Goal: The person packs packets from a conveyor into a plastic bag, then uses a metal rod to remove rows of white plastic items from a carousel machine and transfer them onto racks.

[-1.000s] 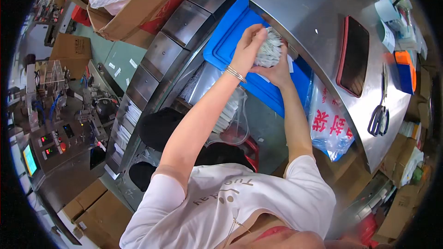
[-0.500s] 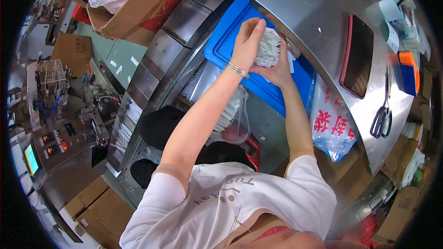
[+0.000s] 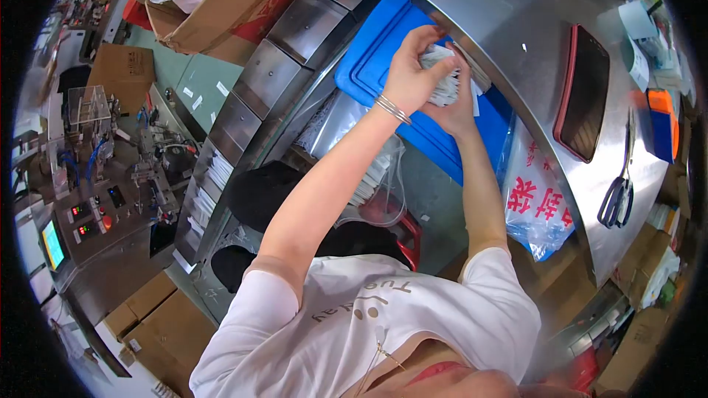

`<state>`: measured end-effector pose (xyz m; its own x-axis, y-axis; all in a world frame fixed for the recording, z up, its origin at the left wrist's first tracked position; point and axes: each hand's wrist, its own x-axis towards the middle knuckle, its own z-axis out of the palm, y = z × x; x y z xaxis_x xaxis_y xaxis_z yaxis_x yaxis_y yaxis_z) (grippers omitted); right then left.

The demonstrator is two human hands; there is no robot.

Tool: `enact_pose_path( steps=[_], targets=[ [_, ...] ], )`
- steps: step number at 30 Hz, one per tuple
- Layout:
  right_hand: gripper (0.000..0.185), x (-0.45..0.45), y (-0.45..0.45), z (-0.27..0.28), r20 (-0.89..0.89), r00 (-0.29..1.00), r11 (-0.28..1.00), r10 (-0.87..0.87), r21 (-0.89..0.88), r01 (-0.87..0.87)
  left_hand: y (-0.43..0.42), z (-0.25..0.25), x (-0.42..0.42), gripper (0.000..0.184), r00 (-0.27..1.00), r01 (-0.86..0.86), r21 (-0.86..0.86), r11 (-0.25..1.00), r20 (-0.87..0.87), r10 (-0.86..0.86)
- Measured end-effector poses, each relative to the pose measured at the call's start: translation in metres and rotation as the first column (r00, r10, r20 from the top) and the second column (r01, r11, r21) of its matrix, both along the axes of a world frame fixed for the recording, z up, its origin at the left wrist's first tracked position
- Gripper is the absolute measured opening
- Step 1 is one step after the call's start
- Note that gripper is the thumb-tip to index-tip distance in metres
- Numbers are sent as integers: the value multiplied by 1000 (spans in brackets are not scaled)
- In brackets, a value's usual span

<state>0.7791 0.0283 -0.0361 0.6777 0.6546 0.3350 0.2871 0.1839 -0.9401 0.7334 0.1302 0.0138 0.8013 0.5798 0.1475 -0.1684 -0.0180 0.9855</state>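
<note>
We see both hands gathered around a bundle of thin white slips (image 3: pixel 445 87), just beside the edge of the steel counter (image 3: pixel 501 33) and over the blue plastic tray (image 3: pixel 369 63). The left hand (image 3: pixel 413 77) cups the near-left side of the bundle, with its thumb laid across toward the other hand; the right hand (image 3: pixel 456 112) wraps the right and lower side. Each grip is closed on the bundle, so we find it grasped from two sides.

The slips stand packed together with their edges facing up toward us. The part we can see is longer from far to near than across, leaning slightly; fingers cover the rest, so we cannot tell the full long axis.

Silver bangles (image 3: pixel 392 109) circle the left wrist. On the counter we see a phone (image 3: pixel 582 99) lying screen up, its length running away from the wearer, and scissors (image 3: pixel 626 177) with blades pointing away and dark handles nearer. A clear plastic bag (image 3: pixel 527 166) with red lettering sits beside the tray, below the counter's edge.
</note>
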Motion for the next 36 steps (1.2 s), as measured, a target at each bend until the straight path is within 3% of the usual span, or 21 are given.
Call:
enact_pose_path(
  steps=[2, 4, 6, 13, 16, 18, 19, 21, 23, 24, 28, 30, 32, 33, 34, 35, 36],
  targets=[
    [99, 0, 0, -5, -39, 999, 1000, 5, 18, -4, 1, 1, -1, 35, 997, 2, -87, 996, 71, 4],
    [98, -2, 1, -5, -80, 997, 999, 13, 33, -10, 7, 15, -7, 32, 996, -6, -567, 823, 67, 54],
    [99, -5, 2, -1, -240, 968, 994, 79, 87, -59, 11, 13, -8, 30, 993, -28, -560, 828, 79, 87],
    [102, -6, 4, 3, -120, 989, 994, 88, 77, -80, 12, 9, -12, 26, 994, -25, -333, 943, 94, 59],
    [103, -9, 2, 5, -132, 986, 991, 105, 98, -93, 10, 6, -13, 24, 996, 14, -316, 949, 84, 13],
    [105, -11, 3, 8, -274, 953, 988, 133, 116, -105, 11, 4, -11, 23, 996, 43, -303, 952, 89, -16],
    [105, -8, 3, 6, -272, 953, 987, 135, 117, -107, 12, 3, -9, 22, 997, 53, -317, 947, 74, -30],
    [106, -3, 3, 1, -66, 991, 992, 114, 58, -110, 14, 1, -9, 22, 997, 62, -331, 942, 60, -44],
    [104, -4, 2, 1, -70, 991, 993, 118, 41, -115, 16, -3, -12, 26, 987, 129, -105, 986, -79, -137],
    [102, -5, 1, 1, -74, 990, 992, 122, 25, -120, 16, -5, -13, 26, 987, 128, -108, 986, -80, -137],
    [101, -5, 0, 0, -98, 983, 988, 153, -4, -154, 18, -6, -12, 31, 968, 181, -214, 960, -133, -212],
    [100, -9, 3, 3, -345, 924, 983, 165, 130, -127, 16, -2, -12, 32, 966, 186, -237, 954, -131, -221],
    [95, -9, 4, 6, -305, 946, 988, 114, 137, -75, 13, 8, -12, 35, 967, 186, -505, 843, -60, -249],
    [90, -8, 3, 6, -269, 962, 989, 54, 145, -15, 15, 6, -11, 35, 968, 181, -505, 844, -59, -243],
    [90, -2, -2, 4, -270, 961, 989, 59, 144, -21, 18, 3, -10, 36, 974, 202, -655, 728, 57, -219],
    [82, 8, -11, 0, -406, 909, 994, 99, 77, -74, 19, 0, -11, 38, 971, 235, -777, 584, 166, -171],
    [75, 12, -15, 2, -534, 837, 991, 124, 17, -135, 20, 5, -17, 30, 985, 171, -793, 585, 150, -86]
  ],
)
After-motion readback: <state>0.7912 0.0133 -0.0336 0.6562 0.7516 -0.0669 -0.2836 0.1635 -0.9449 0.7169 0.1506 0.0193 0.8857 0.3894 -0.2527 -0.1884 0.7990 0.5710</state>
